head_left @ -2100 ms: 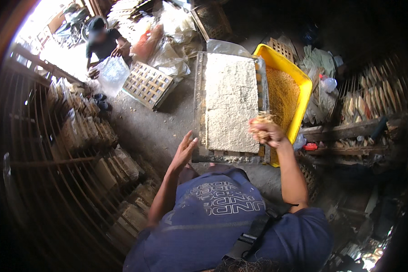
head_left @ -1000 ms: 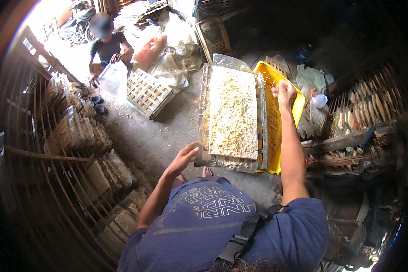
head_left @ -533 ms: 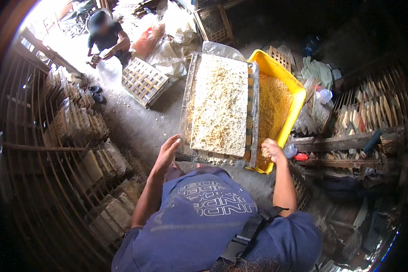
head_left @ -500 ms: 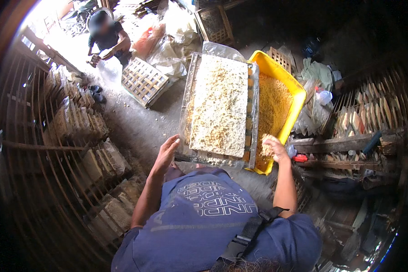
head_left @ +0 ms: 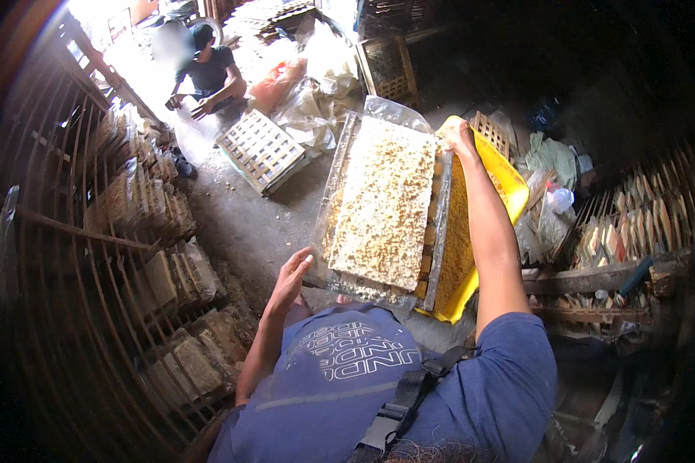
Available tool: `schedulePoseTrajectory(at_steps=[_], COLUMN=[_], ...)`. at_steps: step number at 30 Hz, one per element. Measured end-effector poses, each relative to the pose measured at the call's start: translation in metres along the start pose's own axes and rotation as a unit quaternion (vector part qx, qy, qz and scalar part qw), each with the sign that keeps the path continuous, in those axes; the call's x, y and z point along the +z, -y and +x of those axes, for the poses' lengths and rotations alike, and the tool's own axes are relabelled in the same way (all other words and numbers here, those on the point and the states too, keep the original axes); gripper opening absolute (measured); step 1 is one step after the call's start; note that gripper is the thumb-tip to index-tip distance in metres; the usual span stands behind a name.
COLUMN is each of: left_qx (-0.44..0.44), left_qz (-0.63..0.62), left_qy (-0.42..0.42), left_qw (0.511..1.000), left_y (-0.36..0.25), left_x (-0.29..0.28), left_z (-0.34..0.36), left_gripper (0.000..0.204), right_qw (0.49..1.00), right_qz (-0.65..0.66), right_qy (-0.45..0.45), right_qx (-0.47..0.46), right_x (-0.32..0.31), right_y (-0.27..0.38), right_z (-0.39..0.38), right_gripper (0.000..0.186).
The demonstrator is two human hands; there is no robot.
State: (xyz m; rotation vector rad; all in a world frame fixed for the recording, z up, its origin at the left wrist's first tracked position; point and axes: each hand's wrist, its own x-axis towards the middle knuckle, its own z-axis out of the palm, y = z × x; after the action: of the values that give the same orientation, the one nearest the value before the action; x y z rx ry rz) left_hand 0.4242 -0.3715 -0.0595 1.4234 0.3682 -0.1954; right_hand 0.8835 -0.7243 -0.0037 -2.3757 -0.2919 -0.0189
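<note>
A flat slab covered with pale, crumbly beans lies on plastic film over a dark-framed slatted tray in front of me. My left hand is open beside the tray's near left corner, fingers stretched, fingertips at the film's edge. My right arm reaches across the yellow tub. At the slab's far right corner, my right hand has its fingers curled, with pale beans at the fingertips; the palm is hidden. Loose yellow-orange beans fill the tub, partly covered by my arm.
A slatted crate stands on the floor at the far left, near a seated person handling a pale sheet. Plastic bags are heaped behind it. Racks with flat packs line the left and right.
My right hand has moved from the tub's near end, with a handful of beans, to the slab's far right corner. The left hand stays beside the tray. The whole view has shifted slightly.
</note>
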Motion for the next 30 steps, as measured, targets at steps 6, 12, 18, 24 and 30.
schedulePoseTrajectory(at_steps=[6, 12, 18, 24, 30], left_qx=[-0.022, -0.043, -0.058, -0.026, -0.028], left_qz=[-0.029, -0.103, -0.061, -0.020, -0.052], left_qy=[-0.044, -0.073, -0.059, -0.035, -0.071], left_qw=[0.998, 0.991, 0.995, 0.999, 0.996], left_y=[0.004, 0.034, 0.010, -0.008, 0.011], left_x=[-0.007, -0.028, -0.024, 0.004, 0.002], left_z=[-0.033, -0.028, -0.011, 0.001, -0.007], left_gripper=[0.050, 0.051, 0.053, 0.052, 0.053], right_qw=[0.989, 0.888, 0.934, 0.992, 0.950], right_qz=[0.127, 0.111, 0.126, 0.081, 0.150], right_qy=[0.070, 0.430, 0.329, 0.096, 0.270], right_qx=[0.018, 0.123, 0.057, 0.018, 0.045], right_x=[0.050, 0.079, 0.078, 0.073, 0.038], right_y=[0.067, 0.154, 0.152, 0.123, 0.153], right_z=[0.002, -0.193, -0.136, -0.002, -0.073], right_gripper=[0.021, 0.011, 0.014, 0.010, 0.010])
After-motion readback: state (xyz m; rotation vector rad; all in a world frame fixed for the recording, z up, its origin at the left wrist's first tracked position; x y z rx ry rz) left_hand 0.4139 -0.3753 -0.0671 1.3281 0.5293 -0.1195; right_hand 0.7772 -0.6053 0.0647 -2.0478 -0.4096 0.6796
